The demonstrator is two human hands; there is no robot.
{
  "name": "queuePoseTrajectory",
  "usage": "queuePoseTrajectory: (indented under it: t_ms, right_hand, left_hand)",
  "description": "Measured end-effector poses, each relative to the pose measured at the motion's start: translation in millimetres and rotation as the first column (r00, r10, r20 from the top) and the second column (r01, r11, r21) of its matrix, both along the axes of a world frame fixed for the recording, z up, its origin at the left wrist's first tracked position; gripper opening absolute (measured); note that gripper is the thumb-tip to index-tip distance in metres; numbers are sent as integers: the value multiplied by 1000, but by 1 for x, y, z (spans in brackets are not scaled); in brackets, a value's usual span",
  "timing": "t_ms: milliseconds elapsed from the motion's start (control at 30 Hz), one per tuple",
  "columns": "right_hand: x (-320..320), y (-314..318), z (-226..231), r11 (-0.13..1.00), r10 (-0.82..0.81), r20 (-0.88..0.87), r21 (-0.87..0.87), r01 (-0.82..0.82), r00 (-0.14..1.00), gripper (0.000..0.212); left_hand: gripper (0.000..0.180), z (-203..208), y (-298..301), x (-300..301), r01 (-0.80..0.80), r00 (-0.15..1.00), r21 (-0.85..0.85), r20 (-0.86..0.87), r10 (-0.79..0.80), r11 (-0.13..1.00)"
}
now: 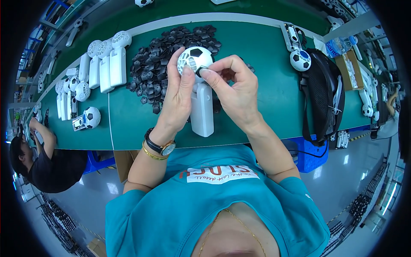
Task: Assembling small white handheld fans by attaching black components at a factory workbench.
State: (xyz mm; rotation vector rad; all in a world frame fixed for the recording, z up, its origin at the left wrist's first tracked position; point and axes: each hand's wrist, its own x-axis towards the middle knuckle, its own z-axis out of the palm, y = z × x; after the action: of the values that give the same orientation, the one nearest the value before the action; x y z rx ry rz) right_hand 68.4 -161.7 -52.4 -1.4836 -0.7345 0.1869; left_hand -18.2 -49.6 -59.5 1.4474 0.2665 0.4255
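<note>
A white handheld fan with a football-shaped head [198,55] is upright in front of me, its plain white handle [202,113] pointing toward my body. My left hand [176,96] grips the left side of the ball head, thumb on its slotted part. At the ball's lower right, my right hand [237,88] pinches a small black pentagon piece [203,70] against the surface. Part of that piece is hidden by the fingertips. Black pentagons show on the ball's top, while open grille slots show at its left. Behind my left hand spreads a heap of loose black pentagon pieces [147,70].
White fans with slotted heads [105,49] lie at the left, near a partly black-patched fan [91,117]. To the right are a black backpack [323,92], another football-headed fan [300,60] and a cardboard box [349,70]. A co-worker [47,158] sits at far left.
</note>
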Motion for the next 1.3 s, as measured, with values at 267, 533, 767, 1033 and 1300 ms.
queuePoseTrajectory:
  t_ms: [267,533,767,1033,1300]
  right_hand:
    - [4,9,1,991,74,-199,126,-50,977,16]
    - [82,-34,0,995,72,-288,91,-48,955,12]
    - [104,-48,-57,971,-117,-80,-217,97,990,10]
    - [106,-36,-54,943,-154,105,-280,178,982,12]
    - [110,-39,-56,931,-145,70,-328,160,987,11]
  left_hand:
    - [58,0,-1,7,-62,996,71,63,58,996]
    - [63,58,43,65,32,997,420,53,-59,907]
    - [65,62,100,219,10,1000,884,-10,-3,467]
    - [56,-19,186,323,36,965,985,-78,249,171]
    - [62,-1,278,295,111,747,988,-154,646,108]
